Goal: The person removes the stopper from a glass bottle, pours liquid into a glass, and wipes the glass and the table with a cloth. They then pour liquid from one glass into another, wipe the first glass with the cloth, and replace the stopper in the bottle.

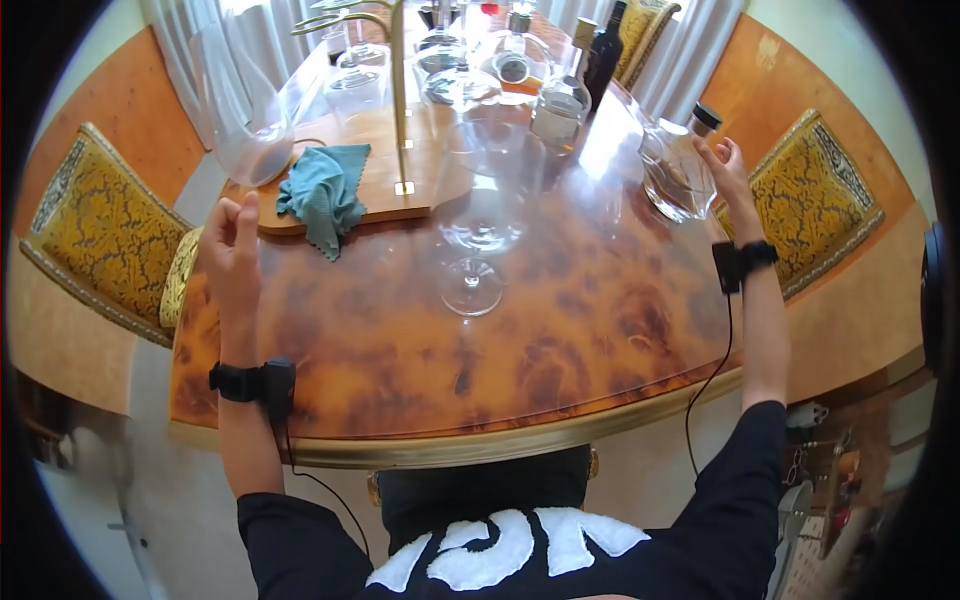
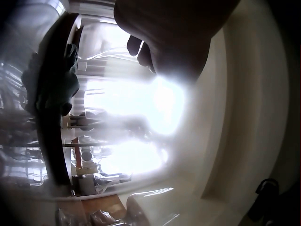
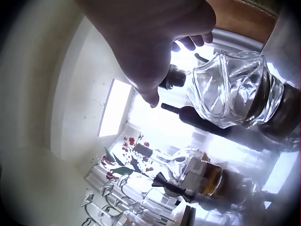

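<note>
My right hand (image 1: 733, 185) is raised beside a faceted glass decanter (image 1: 668, 175) at the table's right edge. Its thumb and fingers are spread apart around the level of the dark stopper (image 3: 175, 76), with a gap showing between them in the right wrist view. The decanter stands upright with a little amber liquid low inside. On the left, my other hand (image 1: 232, 245) hovers over the table's edge with loosely bent fingers and nothing in them. Nearest to it are a crumpled teal cloth (image 1: 325, 190) and a tall clear glass vessel (image 1: 240, 125).
A large clear stemmed glass (image 1: 472, 287) stands mid-table. The cloth lies on a wooden board (image 1: 390, 212) bearing a brass stand (image 1: 399, 100). Behind are a labelled bottle (image 1: 560, 110), a dark wine bottle (image 1: 606, 55) and several glass vessels. Patterned chairs (image 1: 105, 230) flank the glossy table (image 1: 560, 350).
</note>
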### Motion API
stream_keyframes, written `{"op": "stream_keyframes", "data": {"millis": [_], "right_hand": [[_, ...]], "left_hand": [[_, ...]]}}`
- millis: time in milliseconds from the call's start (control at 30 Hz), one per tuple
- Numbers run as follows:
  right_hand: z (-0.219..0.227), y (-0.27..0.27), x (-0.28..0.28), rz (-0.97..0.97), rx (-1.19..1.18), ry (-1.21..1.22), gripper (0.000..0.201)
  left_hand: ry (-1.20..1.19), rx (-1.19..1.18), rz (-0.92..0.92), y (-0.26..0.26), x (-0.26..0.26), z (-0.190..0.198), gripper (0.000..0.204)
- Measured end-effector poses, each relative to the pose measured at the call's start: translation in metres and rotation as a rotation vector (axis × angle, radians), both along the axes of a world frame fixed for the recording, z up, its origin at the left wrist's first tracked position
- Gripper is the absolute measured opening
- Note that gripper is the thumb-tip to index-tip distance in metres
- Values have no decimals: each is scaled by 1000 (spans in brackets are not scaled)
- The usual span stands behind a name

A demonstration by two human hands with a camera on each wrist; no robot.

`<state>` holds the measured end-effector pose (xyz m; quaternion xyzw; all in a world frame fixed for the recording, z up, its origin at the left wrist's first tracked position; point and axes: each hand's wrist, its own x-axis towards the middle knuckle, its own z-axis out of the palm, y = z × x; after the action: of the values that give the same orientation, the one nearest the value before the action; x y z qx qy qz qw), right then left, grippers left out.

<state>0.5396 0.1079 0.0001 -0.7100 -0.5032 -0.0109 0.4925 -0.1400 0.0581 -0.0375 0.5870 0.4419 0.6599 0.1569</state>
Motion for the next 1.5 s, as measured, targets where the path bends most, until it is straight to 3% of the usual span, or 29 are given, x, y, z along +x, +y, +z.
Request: {"op": "stream_keyframes", "data": {"millis": [67, 100, 133, 200, 367, 567, 633, 833, 1133, 1233, 1367, 1433, 1500], "right_hand": [[-1, 45, 24, 194, -196, 34, 93], [-9, 60, 20, 156, -149, -115, 83], [-12, 69, 22, -90, -256, -260, 81], [-8, 67, 11, -194, -238, -261, 80], [-3, 48, -3, -147, -244, -301, 66], [-4, 27, -48, 128, -117, -186, 46], [-7, 20, -63, 301, -101, -211, 37], [0, -35, -165, 615, -70, -35, 22], [15, -91, -212, 911, -104, -6, 30], [31, -107, -212, 1016, -293, 7, 43], [20, -118, -214, 1149, -196, 103, 37], [22, -122, -217, 1155, -195, 137, 38], [19, -125, -218, 1160, -195, 182, 38]], "left_hand": [[53, 26, 23, -3, 3, 4, 42], [64, 24, 41, -2, 2, 3, 42], [55, 22, 64, -2, 1, 3, 42], [39, 42, 17, -5, 3, 6, 42], [16, 49, 41, -12, 7, 8, 42], [38, 63, 18, -13, 9, 10, 42], [20, 69, -3, -13, 10, 10, 42], [10, 42, -46, -12, 13, 8, 42], [52, 14, -34, -12, 10, 7, 43], [69, 22, -14, -14, 13, 8, 44], [120, 16, -47, -16, 16, 8, 37], [123, 85, -256, -22, 33, 11, 21], [140, -162, -458, -36, 59, 16, 18]]}}
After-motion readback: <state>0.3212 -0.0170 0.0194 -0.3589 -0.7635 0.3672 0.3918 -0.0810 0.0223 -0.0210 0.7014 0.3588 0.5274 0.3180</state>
